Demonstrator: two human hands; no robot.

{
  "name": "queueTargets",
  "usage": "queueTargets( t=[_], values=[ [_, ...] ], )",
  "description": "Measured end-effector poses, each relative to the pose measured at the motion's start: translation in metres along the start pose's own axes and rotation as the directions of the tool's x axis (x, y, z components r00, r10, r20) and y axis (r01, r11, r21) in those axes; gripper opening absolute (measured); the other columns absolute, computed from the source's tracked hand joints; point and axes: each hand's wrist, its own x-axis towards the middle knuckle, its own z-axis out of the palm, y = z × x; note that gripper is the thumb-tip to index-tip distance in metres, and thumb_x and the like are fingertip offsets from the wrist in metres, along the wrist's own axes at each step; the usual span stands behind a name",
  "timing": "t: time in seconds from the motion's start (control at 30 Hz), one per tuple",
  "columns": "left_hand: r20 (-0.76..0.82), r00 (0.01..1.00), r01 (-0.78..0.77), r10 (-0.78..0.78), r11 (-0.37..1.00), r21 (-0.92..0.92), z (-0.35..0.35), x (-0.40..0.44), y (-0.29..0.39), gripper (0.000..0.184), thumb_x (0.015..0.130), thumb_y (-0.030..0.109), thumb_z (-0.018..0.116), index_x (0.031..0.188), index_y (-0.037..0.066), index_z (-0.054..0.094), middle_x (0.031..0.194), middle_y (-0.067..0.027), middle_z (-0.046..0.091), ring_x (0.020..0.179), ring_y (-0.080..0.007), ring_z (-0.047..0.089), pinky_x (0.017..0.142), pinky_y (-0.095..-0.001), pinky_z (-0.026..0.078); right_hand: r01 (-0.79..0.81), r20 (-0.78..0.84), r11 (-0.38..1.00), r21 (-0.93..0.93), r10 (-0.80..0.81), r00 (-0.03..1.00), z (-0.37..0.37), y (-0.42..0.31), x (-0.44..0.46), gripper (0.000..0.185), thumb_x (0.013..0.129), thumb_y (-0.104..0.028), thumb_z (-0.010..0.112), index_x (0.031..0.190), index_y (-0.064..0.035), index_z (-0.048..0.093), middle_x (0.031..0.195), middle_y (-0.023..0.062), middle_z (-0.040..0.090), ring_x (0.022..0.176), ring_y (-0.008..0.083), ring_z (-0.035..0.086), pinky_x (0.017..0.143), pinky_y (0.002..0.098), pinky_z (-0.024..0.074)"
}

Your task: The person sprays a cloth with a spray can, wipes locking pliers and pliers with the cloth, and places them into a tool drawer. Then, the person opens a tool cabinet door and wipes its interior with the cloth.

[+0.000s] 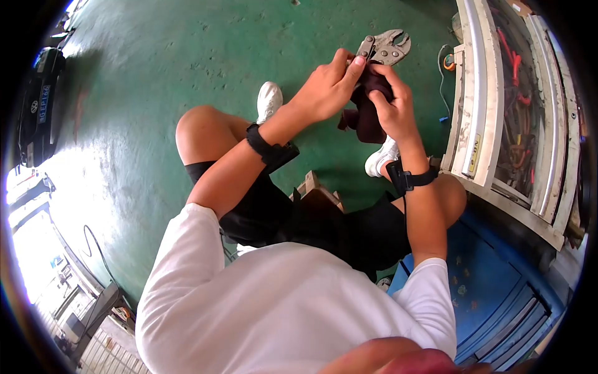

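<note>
My left hand (331, 88) is closed on a pair of metal locking pliers (392, 48), its thumb pressed near the pivot. The jaws point up and right, away from me. A dark maroon cloth (369, 118) is bunched around the plier handles and hangs below them. My right hand (396, 105) grips this cloth against the tool, thumb and fingers bent around it. Most of the handles are hidden by the cloth and fingers. Both hands are held out in front of my knees, above the floor.
Green floor (156, 68) spreads ahead. On the right stands a white-framed cabinet (476, 93) with red-handled tools behind its panel, beside a blue plastic box (492, 280). A black car (40, 112) is at far left, and a wooden stool (314, 190) is between my legs.
</note>
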Motion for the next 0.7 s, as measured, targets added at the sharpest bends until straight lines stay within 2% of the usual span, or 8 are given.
queueTargets(
  t=[0.07, 0.17, 0.2, 0.3, 0.43, 0.57, 0.67, 0.7],
  values=[
    [0.11, 0.99, 0.113, -0.086, 0.955, -0.274, -0.012, -0.001, 0.013, 0.05, 0.106, 0.041, 0.042, 0.135, 0.001, 0.042, 0.099, -0.0194, 0.063, 0.072, -0.0265, 0.064, 0.065, -0.0421, 0.049, 0.04, -0.042, 0.997, -0.059, -0.043, 0.998, -0.005, -0.003, 0.003, 0.032, 0.085, -0.002, 0.056, 0.116, 0.0001, 0.059, 0.103, 0.0128, 0.069, 0.092, 0.0214, 0.066, 0.085, 0.032, 0.0518],
    [0.182, 0.982, 0.03, 0.045, 0.92, -0.39, -0.011, 0.0, 0.006, 0.054, 0.105, 0.041, 0.045, 0.145, 0.005, 0.036, 0.097, -0.0125, 0.063, 0.074, -0.0161, 0.062, 0.062, -0.0356, 0.051, 0.024, -0.162, 0.999, 0.022, -0.02, 0.987, -0.01, -0.005, -0.002, 0.033, 0.085, -0.001, 0.057, 0.118, -0.0014, 0.058, 0.105, 0.012, 0.067, 0.095, 0.0211, 0.064, 0.088, 0.0312, 0.0498],
    [0.271, 0.963, 0.133, 0.015, 0.844, -0.52, -0.009, -0.001, 0.008, 0.056, 0.106, 0.037, 0.044, 0.151, 0.009, 0.026, 0.099, -0.0112, 0.062, 0.076, -0.0141, 0.063, 0.06, -0.032, 0.054, 0.066, -0.157, 0.998, -0.001, -0.065, 0.986, -0.012, -0.005, -0.001, 0.033, 0.086, -0.001, 0.057, 0.119, -0.0015, 0.058, 0.107, 0.0119, 0.066, 0.098, 0.0214, 0.063, 0.089, 0.031, 0.0488],
    [0.329, 0.941, 0.258, -0.073, 0.784, -0.564, -0.014, -0.005, 0.027, 0.052, 0.108, 0.03, 0.041, 0.153, 0.014, 0.02, 0.109, -0.0122, 0.06, 0.08, -0.0155, 0.063, 0.063, -0.0308, 0.056, 0.104, -0.134, 0.995, -0.014, -0.105, 0.985, -0.015, -0.007, 0.001, 0.033, 0.088, 0.0, 0.059, 0.12, -0.0005, 0.057, 0.113, 0.0124, 0.064, 0.104, 0.0215, 0.061, 0.092, 0.0314, 0.047],
    [0.328, 0.944, 0.271, -0.045, 0.675, -0.687, -0.01, -0.005, 0.031, 0.051, 0.109, 0.03, 0.038, 0.152, 0.013, 0.017, 0.105, -0.0155, 0.063, 0.064, -0.0197, 0.067, 0.054, -0.0294, 0.055, 0.013, -0.314, 0.998, -0.057, -0.03, 0.949, -0.02, -0.006, 0.009, 0.032, 0.091, -0.003, 0.057, 0.123, 0.0008, 0.06, 0.115, 0.0104, 0.064, 0.106, 0.0198, 0.06, 0.094, 0.0302, 0.0455],
    [0.328, 0.944, 0.253, -0.023, 0.686, -0.682, -0.007, -0.003, 0.029, 0.052, 0.109, 0.032, 0.037, 0.152, 0.013, 0.016, 0.097, -0.0137, 0.064, 0.059, -0.019, 0.065, 0.05, -0.0295, 0.052, 0.022, -0.296, 1.0, -0.009, -0.024, 0.955, -0.03, -0.003, 0.015, 0.032, 0.091, -0.004, 0.056, 0.122, 0.0015, 0.061, 0.114, 0.0092, 0.065, 0.103, 0.0162, 0.061, 0.093, 0.0281, 0.0455],
    [0.279, 0.957, 0.258, -0.082, 0.68, -0.686, -0.011, -0.004, 0.026, 0.046, 0.109, 0.029, 0.035, 0.15, 0.011, 0.023, 0.095, -0.0134, 0.066, 0.057, -0.0188, 0.065, 0.046, -0.0296, 0.05, -0.064, -0.215, 0.978, 0.199, 0.108, 0.971, -0.026, 0.002, 0.011, 0.032, 0.09, -0.002, 0.053, 0.121, 0.002, 0.061, 0.114, 0.0082, 0.065, 0.102, 0.0143, 0.06, 0.09, 0.0262, 0.0464],
    [0.238, 0.968, 0.23, -0.079, 0.656, -0.719, -0.013, -0.004, 0.02, 0.044, 0.107, 0.026, 0.034, 0.148, 0.011, 0.028, 0.096, -0.0138, 0.067, 0.056, -0.0185, 0.064, 0.044, -0.0293, 0.049, -0.154, -0.073, 0.934, 0.323, 0.187, 0.98, -0.026, -0.003, 0.01, 0.032, 0.089, -0.001, 0.054, 0.119, 0.0023, 0.061, 0.111, 0.008, 0.065, 0.099, 0.0142, 0.06, 0.087, 0.026, 0.0469]
  ],
)
